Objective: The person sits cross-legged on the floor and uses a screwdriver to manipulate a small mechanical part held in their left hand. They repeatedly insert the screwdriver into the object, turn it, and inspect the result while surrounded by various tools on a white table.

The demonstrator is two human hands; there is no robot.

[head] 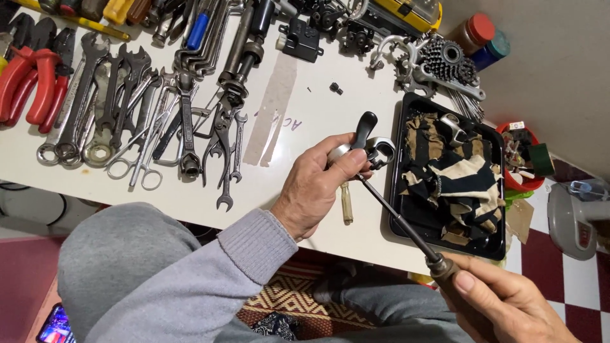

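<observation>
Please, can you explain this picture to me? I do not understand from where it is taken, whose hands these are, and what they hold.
The single picture comes from a camera worn on a person's head, looking down. No machine here: both hands are that person's own. The left hand, in a grey sleeve, holds a small metal bicycle part with a black lever. The right hand holds a long screwdriver whose tip meets that part. On the white table lie many wrenches, red pliers, a bicycle sprocket cluster and a black tray holding rags.
</observation>
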